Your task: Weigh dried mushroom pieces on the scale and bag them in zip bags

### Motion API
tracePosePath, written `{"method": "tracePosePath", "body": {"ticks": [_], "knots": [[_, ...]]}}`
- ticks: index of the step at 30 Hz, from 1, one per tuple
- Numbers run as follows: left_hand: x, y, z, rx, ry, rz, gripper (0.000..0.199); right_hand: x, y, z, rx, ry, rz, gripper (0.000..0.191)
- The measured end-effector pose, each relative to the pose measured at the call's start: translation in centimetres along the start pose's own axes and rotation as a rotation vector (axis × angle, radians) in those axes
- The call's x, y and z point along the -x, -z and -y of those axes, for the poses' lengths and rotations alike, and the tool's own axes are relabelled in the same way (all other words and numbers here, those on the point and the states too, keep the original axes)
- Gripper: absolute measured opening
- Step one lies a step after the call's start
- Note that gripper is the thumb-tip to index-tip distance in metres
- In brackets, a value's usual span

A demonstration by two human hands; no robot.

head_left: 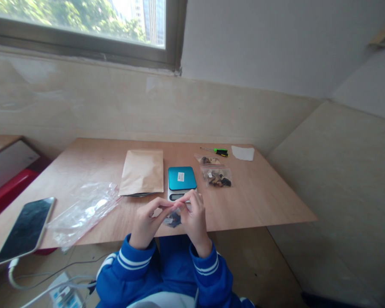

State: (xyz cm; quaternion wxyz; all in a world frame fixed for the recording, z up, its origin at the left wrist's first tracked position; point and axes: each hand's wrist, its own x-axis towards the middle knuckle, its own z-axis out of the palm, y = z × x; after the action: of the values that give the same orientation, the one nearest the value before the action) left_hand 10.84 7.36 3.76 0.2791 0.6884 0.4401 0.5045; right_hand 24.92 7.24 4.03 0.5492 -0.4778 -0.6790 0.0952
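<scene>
My left hand (150, 218) and my right hand (195, 216) meet at the fingertips near the table's front edge, both pinched on the top of a small clear bag (173, 220) with dark pieces and a white label inside. Just beyond my fingers lies a digital scale (182, 179) with a blue-green plate and a small white sticker on it; its display is partly covered by my fingers. Left of the scale is a brown paper pouch (143, 172). To its right are two clear bags of brown and dark pieces, the nearer one (217, 176) and a farther one (209, 160).
An empty clear plastic bag (86, 211) and a phone (25, 229) with a white cable are at the left of the wooden table (253, 201). Green-handled tools (221, 152) and a white paper scrap (243, 153) lie at the back right.
</scene>
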Motion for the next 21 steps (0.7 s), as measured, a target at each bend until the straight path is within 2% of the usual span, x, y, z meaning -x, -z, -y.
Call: {"method": "tracePosePath", "body": {"ticks": [3,7,9,13,21], "knots": [[-0.08,0.06,-0.19,0.034,-0.007,-0.019,0.013,0.02,0.01,-0.03,-0.028,-0.004,-0.004,0.035],[-0.14,0.25,-0.21,0.095,0.005,-0.061,0.014,-0.06,0.15,-0.19,-0.182,-0.076,0.077,0.029],[-0.14,0.34,-0.11,0.125,0.023,-0.063,0.013,-0.11,0.32,-0.34,-0.242,-0.108,0.119,0.034],[-0.03,0.47,0.06,0.149,0.069,-0.069,0.01,-0.09,0.64,-0.58,-0.198,-0.081,0.21,0.028],[0.12,0.88,-0.49,0.183,0.052,0.069,0.012,-0.05,0.55,-0.3,-0.11,0.012,0.177,0.025]]}}
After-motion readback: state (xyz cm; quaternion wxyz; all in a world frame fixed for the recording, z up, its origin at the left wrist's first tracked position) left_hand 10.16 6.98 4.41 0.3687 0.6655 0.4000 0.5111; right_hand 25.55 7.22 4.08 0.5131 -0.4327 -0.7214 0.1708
